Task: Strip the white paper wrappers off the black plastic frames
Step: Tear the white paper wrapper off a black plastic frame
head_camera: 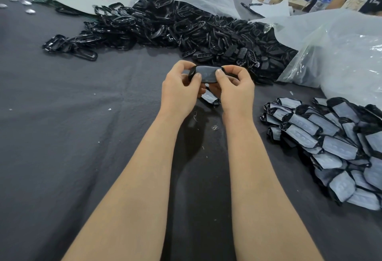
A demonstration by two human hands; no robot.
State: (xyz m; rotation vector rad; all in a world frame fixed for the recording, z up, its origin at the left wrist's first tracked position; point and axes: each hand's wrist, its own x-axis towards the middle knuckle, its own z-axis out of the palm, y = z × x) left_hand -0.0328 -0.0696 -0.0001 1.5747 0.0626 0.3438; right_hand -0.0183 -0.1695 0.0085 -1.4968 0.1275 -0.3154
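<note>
Between left hand (179, 87), right hand (233, 89) | frame (206, 73) pinched | wrapper (209, 98) below half-hidden

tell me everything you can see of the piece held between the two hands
The held piece is a flat oblong with rounded corners, black and glossy at the rim, its face a duller grey; whether that is wrapper or plastic is unclear. It lies level, long side across, lifted above the dark cloth. The left hand pinches its left end, the right hand its right end, thumbs on its face.
</note>
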